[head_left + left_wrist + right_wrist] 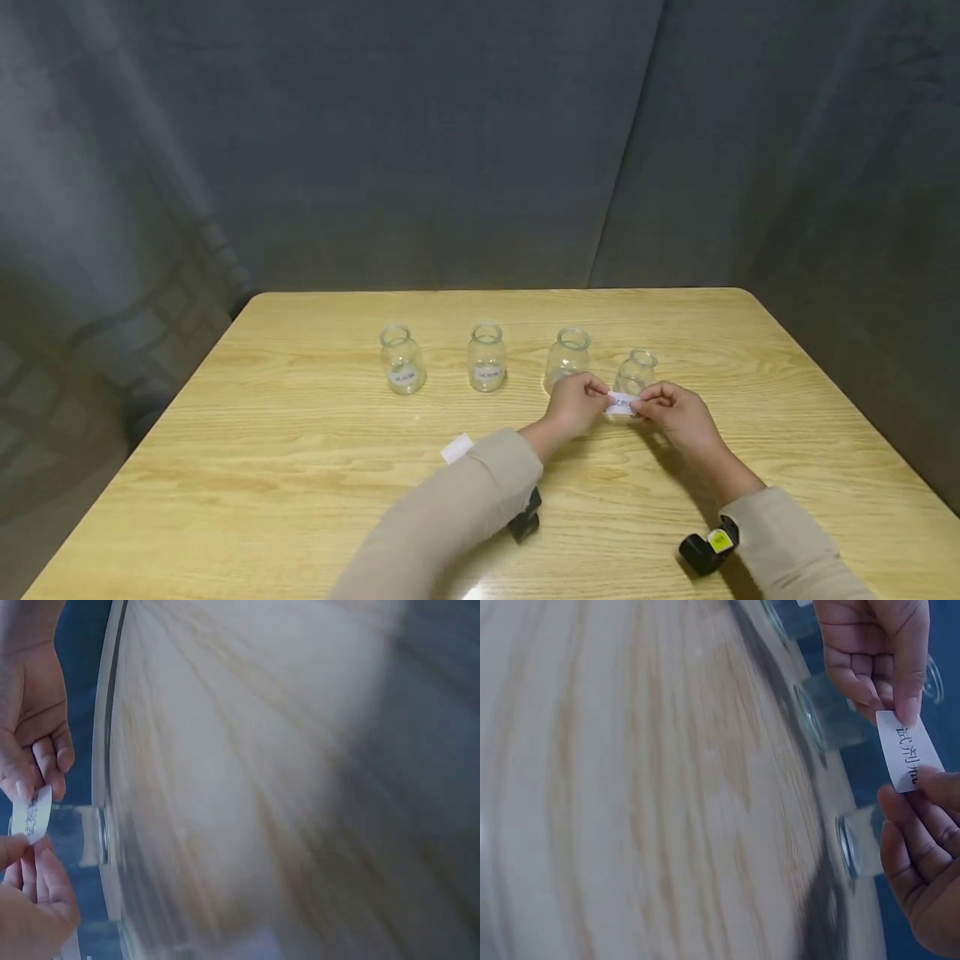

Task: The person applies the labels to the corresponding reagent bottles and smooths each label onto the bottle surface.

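A small white paper label (621,404) with handwriting is stretched between both hands. My left hand (576,404) pinches one end with thumb and fingers, and my right hand (677,414) pinches the other. In the right wrist view the dark writing on the label (907,750) faces the camera. Directly behind the label stands a small clear glass jar (637,367), its lower part partly covered. A larger glass jar (567,354) stands behind the left hand, which hides its lower front.
Two more glass jars, one at far left (401,354) and one beside it (487,354), carry white labels low on their fronts. A blank-looking white paper piece (456,448) lies by the left sleeve. The wooden table (300,467) ends at a grey curtain (420,150).
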Motion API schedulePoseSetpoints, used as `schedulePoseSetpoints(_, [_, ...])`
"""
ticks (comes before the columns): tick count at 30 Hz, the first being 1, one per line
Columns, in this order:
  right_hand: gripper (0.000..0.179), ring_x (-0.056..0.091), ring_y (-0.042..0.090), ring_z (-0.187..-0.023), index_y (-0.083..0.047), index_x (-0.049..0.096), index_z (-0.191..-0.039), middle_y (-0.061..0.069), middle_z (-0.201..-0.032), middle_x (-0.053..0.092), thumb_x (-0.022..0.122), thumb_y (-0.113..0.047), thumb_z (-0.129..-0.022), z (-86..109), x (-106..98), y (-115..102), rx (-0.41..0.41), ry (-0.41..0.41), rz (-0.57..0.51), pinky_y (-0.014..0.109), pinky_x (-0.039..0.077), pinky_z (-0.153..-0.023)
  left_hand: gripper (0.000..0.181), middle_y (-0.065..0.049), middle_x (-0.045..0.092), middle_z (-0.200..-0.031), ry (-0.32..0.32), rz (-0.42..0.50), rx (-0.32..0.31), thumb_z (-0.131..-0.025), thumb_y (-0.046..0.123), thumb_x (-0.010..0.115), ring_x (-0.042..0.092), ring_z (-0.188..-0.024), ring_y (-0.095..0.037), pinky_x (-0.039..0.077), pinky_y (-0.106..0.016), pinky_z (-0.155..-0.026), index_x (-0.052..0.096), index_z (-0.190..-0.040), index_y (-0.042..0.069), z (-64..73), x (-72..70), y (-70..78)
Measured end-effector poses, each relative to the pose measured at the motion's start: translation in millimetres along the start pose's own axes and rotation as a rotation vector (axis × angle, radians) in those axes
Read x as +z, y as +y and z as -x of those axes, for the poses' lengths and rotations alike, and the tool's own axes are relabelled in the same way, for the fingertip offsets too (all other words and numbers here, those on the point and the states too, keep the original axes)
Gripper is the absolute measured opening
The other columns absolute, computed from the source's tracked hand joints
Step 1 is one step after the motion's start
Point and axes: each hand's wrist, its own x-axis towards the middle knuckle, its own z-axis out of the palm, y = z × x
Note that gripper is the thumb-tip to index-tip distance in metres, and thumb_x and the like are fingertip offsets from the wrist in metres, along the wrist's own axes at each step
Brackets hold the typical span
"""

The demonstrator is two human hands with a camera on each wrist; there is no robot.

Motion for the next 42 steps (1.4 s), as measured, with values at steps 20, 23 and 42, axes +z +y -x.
schedulePoseSetpoints(20, [0.021, 0.047, 0.002, -0.066, 0.011, 0.051, -0.090, 0.000, -0.075, 0.055, 0.056, -0.008, -0.083, -13.1, -23, 14, 0.017, 0.097, 0.196, 0.019, 0.043, -0.057, 0.009, 0.005, 0.046, -0.066, 0.151, -0.158, 0.045, -0.071, 0.002, 0.067, 0.043, -0.065, -0.004, 0.036, -0.012, -0.056, 0.062, -0.067, 0.008, -13.7, 37.0, 9.6])
schedulePoseSetpoints(23, [0.018, 0.047, 0.001, -0.066, 0.011, 0.051, -0.090, -0.001, -0.075, 0.055, 0.055, -0.005, -0.083, -14.8, -23, 15, 0.030, 0.103, 0.173, 0.018, 0.044, -0.057, 0.008, 0.004, 0.042, -0.073, 0.177, -0.208, 0.044, -0.071, 0.003, 0.067, 0.043, -0.072, -0.007, 0.036, -0.012, -0.061, 0.061, -0.067, 0.008, -12.6, 40.0, 10.7])
schedulePoseSetpoints(42, [0.013, 0.049, -0.006, -0.075, 0.008, 0.053, -0.084, 0.029, -0.109, 0.050, 0.055, -0.006, -0.084, -21.2, -21, 20, -0.018, 0.130, 0.119, 0.011, 0.044, -0.065, 0.004, 0.004, 0.046, -0.074, 0.157, -0.283, 0.026, -0.073, 0.007, 0.066, 0.047, -0.070, -0.007, 0.039, -0.013, -0.062, 0.062, -0.073, 0.009, -19.3, 42.5, 10.6])
